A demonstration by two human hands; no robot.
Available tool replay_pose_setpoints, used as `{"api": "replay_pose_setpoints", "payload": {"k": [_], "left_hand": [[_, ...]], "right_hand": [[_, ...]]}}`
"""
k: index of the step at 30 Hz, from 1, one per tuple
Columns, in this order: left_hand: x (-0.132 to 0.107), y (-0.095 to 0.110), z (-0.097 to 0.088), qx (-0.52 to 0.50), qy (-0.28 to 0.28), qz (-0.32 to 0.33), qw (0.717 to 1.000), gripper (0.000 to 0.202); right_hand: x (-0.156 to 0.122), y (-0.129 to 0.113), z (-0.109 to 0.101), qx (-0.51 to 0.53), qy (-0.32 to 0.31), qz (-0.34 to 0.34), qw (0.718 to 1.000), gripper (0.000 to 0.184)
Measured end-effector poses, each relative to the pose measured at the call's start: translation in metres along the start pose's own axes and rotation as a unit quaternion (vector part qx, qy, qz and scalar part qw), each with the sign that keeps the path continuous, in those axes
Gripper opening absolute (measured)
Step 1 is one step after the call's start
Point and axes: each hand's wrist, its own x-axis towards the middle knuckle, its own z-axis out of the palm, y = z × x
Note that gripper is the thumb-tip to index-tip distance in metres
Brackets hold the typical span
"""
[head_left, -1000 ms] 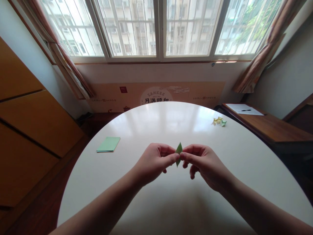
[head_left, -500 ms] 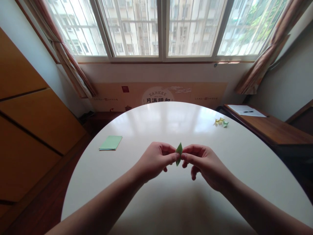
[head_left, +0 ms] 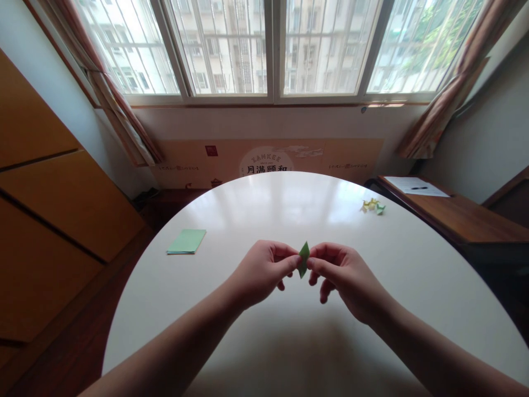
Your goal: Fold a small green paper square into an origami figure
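Observation:
A small folded piece of green paper point(head_left: 304, 258) is held above the round white table point(head_left: 256, 215), pinched from both sides. My left hand point(head_left: 260, 273) grips its left edge between thumb and forefinger, fingers curled. From the right, my right hand point(head_left: 345, 275) pinches the other edge the same way. The paper stands roughly upright with a pointed tip upward.
A stack of green paper sheets point(head_left: 187, 241) lies on the table at the left. Small folded yellow and green paper figures point(head_left: 372, 206) sit at the far right. A brown side desk point(head_left: 458, 215) with a sheet and pen stands right; a wooden cabinet point(head_left: 49, 215) stands left.
The green piece has tilted slightly and sits a touch higher between the fingertips. The hands stay in nearly the same place.

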Motion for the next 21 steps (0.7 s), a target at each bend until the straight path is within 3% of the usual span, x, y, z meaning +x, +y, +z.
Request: {"api": "replay_pose_setpoints", "payload": {"k": [6,21], "left_hand": [[-0.0021,0.0022,0.0032,0.023,0.023,0.017,0.999,0.022],[-0.0016,-0.0002,0.0010,0.016,0.009,0.023,1.000,0.020]], "right_hand": [[0.0003,0.0007,-0.0004,0.000,0.000,-0.001,1.000,0.023],[0.0004,-0.0005,-0.0009,0.007,-0.007,0.003,1.000,0.023]]}}
